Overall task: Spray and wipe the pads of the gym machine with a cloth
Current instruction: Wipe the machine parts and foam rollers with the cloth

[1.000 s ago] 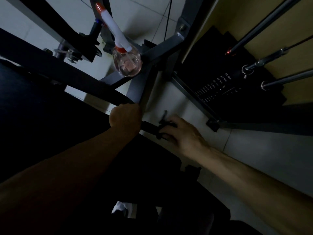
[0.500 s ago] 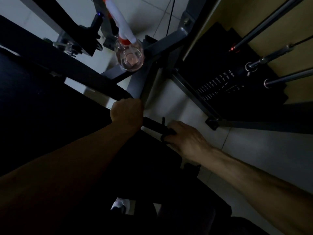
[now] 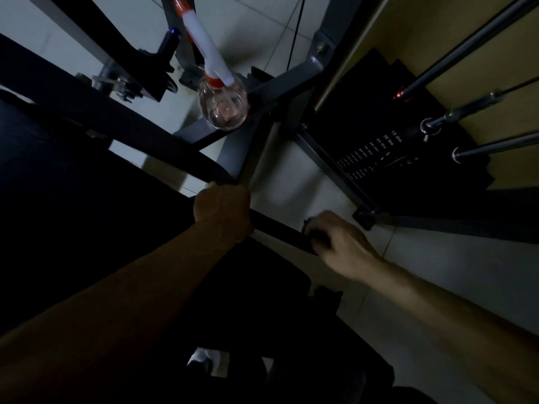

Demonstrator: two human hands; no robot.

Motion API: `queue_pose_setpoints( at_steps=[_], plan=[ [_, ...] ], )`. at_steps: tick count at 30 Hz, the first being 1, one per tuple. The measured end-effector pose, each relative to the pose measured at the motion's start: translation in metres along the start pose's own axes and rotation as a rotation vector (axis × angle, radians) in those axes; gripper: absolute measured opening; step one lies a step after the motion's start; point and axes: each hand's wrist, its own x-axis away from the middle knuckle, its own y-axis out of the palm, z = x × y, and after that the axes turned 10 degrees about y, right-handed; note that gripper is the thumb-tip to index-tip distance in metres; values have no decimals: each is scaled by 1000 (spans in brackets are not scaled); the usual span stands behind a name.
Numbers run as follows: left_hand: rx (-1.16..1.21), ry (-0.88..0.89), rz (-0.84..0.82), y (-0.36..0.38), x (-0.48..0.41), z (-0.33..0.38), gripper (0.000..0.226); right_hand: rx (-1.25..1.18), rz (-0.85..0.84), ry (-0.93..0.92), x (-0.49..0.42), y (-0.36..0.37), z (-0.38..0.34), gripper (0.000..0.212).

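Spray bottle (image 3: pixel 223 106) clear, pinkish tint inside, left hand (image 3: pixel 223 207) and right hand (image 3: pixel 339 243) gripping black bar (image 3: pixel 280 228)

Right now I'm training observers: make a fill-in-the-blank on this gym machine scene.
The spray bottle rests on the machine, not in a ___. Of the left hand and right hand, both gripping the black bar, the ___ is nearer the bottle. The weight stack lies on the person's ___ side. Missing: hand; left; right.
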Motion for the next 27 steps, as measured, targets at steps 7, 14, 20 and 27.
queue_pose_setpoints(
  at_steps=[7,14,20,27],
  plan=[
    [155,-23,97,6,-8,-4,69,-615,-361,321,-132,17,-73,20],
    [101,-14,51,-4,-4,-2,81,-605,-736,481,-136,21,-30,15],
    [116,-19,57,-11,1,3,75,-489,-761,540,-122,22,14,35],
    [91,-1,83,-8,3,2,69,-260,-555,442,-129,16,17,19]
  ],
)
